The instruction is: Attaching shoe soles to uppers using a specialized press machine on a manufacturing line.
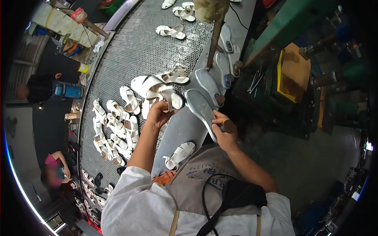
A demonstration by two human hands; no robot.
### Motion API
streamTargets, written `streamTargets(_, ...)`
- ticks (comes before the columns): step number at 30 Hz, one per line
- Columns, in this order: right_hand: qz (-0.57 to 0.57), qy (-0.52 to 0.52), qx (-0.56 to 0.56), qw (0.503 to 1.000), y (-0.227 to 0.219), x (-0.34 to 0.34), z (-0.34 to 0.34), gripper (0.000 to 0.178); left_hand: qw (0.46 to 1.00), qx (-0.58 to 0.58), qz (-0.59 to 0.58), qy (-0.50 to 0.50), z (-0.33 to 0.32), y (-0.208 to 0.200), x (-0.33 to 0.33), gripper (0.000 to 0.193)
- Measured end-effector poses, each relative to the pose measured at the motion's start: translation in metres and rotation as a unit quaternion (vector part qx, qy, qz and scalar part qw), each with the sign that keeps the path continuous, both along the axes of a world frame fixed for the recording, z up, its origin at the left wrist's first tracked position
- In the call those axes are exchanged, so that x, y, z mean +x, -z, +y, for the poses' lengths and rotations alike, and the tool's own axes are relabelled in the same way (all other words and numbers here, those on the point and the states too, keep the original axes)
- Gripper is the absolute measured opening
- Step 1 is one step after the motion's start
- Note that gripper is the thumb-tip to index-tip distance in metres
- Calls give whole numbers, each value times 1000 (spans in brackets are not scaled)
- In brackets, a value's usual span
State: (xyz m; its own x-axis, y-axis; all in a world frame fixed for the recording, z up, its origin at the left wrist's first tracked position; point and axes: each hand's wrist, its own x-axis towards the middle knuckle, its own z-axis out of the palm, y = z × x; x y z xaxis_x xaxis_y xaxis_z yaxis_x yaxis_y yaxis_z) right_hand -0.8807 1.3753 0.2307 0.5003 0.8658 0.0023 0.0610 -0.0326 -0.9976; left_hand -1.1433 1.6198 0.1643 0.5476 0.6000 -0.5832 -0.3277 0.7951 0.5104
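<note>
My left hand (pixel 159 115) is closed around a white strappy sandal (pixel 169 94), held tilted with its dark sole edge to the right. In my right hand (pixel 225 133) is a grey metal sole-shaped plate (pixel 199 107), gripped at its near end beside a round brown knob (pixel 227 126). The plate's far end is close to the sandal's sole. Past it, similar metal sole-shaped plates (pixel 206 83) with knobs lie along the grey ledge. Another white sandal (pixel 183 152) rests on the ledge near my apron.
A honeycomb-patterned conveyor (pixel 130 59) carries a cluster of white sandals (pixel 117 128) at left. A metal post (pixel 214 45) stands ahead. Green machinery (pixel 275 43) with a yellow-edged block (pixel 293 74) fills the right. Two people (pixel 37 87) are across the conveyor.
</note>
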Motion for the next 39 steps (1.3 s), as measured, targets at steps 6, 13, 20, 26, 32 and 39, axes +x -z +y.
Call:
streamTargets(6,-85,-62,-4,994,-42,30,-15,14,976,141,163,-45,-10,-40,55,53)
streamTargets(13,-85,-93,7,992,-49,12,-17,16,972,89,-219,18,-52,-57,76,74)
streamTargets(20,-71,13,-4,997,-138,-5,-6,11,995,10,-102,-15,-36,-133,143,83)
streamTargets(26,-179,219,21,959,-19,16,15,17,996,-28,-61,57,-157,-41,229,55)
streamTargets(32,-200,181,-91,958,-48,70,-34,63,963,-115,-200,141,-163,-80,287,60)
streamTargets(39,-184,347,-108,914,-30,179,-81,61,827,236,-138,492,-158,-98,311,83)
